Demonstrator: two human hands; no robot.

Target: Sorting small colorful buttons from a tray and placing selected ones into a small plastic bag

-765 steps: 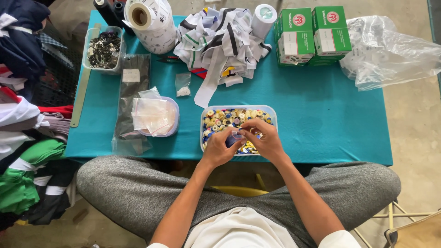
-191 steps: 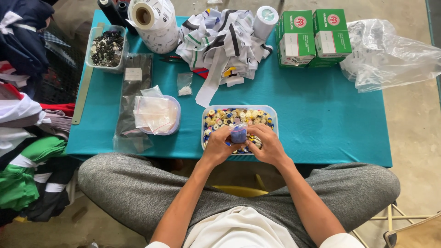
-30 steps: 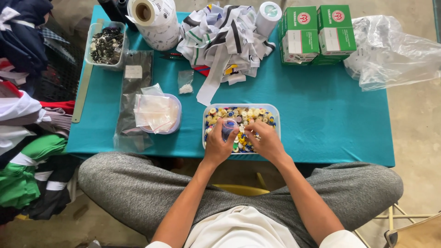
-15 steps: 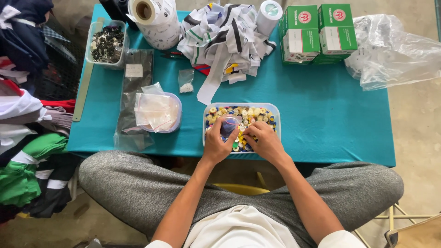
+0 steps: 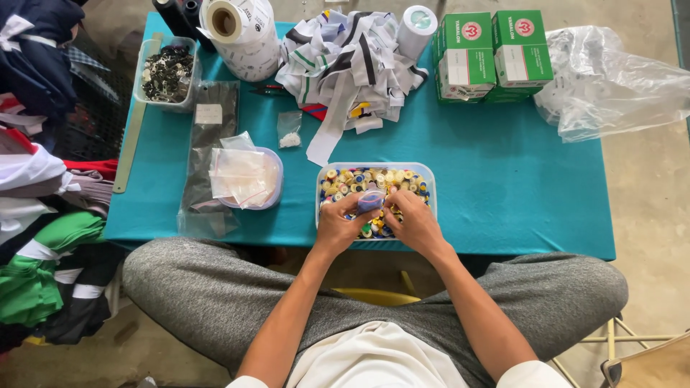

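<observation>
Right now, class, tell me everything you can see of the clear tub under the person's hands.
The clear tub is a shallow rectangular container with rounded corners, seemingly translucent plastic with a bluish rim. It sits flat on the teal table near its front edge. It is filled with small round pieces in many colours: yellow, blue, white, green. The left hand and the right hand rest over its near half, together pinching a small bluish piece above the contents. No lid shows.

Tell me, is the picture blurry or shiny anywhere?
Head view: even daylight, soft shadows only. The clear plastic bag at the table's far corner catches pale glare. The little spools in the tray are too small to make out sharply, and the left hand and right hand hide some.
</observation>
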